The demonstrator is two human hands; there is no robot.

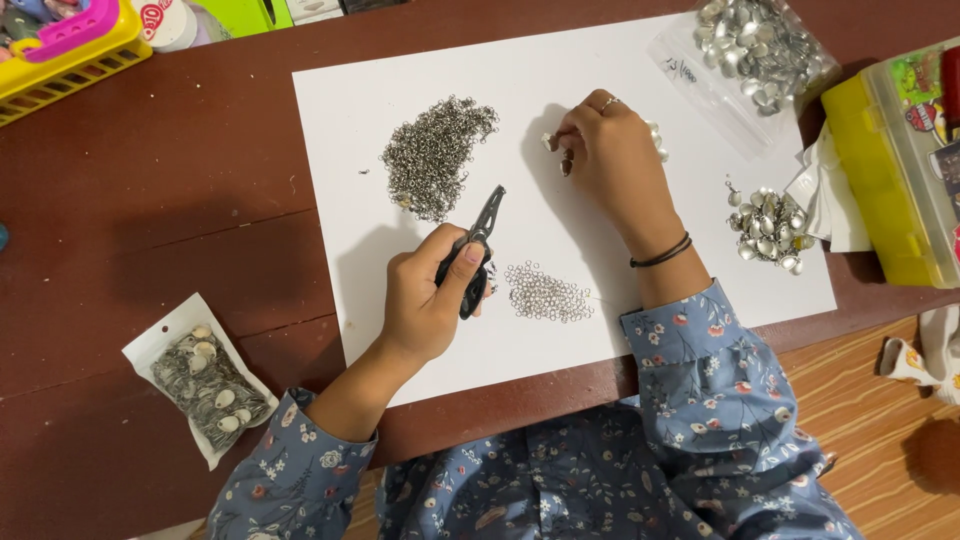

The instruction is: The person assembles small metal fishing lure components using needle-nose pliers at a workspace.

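Floral sleeves nearest; L hand (425, 300) fist-closed round black pliers (478, 250) (tips up). R hand (605, 150) pinches small pearly bead (547, 142) w/ fingertips, over white sheet (340, 130).

Home craft corner, by the look of it, set up for making small jewellery by hand. I work at a dark red-brown wooden table (150, 200) with a white paper sheet (560, 60) laid on it as a work mat; everything else sits around that sheet. On the sheet: heaps of small metal rings (435, 150), a second heap of pale rings (545, 292), a cluster of silver charms (768, 225). Beyond its far right corner, a clear bag of charms (760, 45). Right of the sheet, a yellow plastic storage box (880, 170). Left of it, a small pouch of parts (205, 385); far left, a yellow basket (60, 60). Wood-pattern floor (880, 450) below the sheet's near right corner.
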